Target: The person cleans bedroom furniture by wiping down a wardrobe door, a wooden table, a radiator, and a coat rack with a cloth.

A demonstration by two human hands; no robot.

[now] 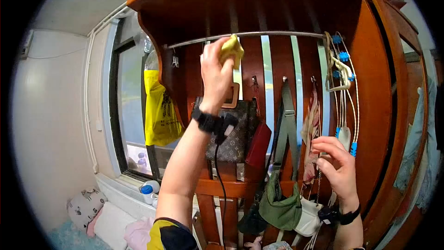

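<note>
My left hand (216, 71) is raised, its fingers closed around a yellow cloth (235, 52). The cloth lies against the metal rod (273, 33) that runs across the wooden rack. Below that wrist hangs a dark patterned handbag (231, 132), partly covered by my arm. My right hand (336, 166) is lower on the right, thumb and fingers apart and curved, with nothing seen between them. It is close to a pink patterned scarf (311, 134) and to white cords with blue beads (344, 56); whether it touches them I cannot tell.
A green bag (280, 203), a red pouch (259, 144) and a white bag (307, 216) hang from the rack. A yellow plastic bag (159, 111) hangs at its left side, before the window. A blue-capped bottle (147, 190) and a cat-print pillow (85, 207) are at lower left.
</note>
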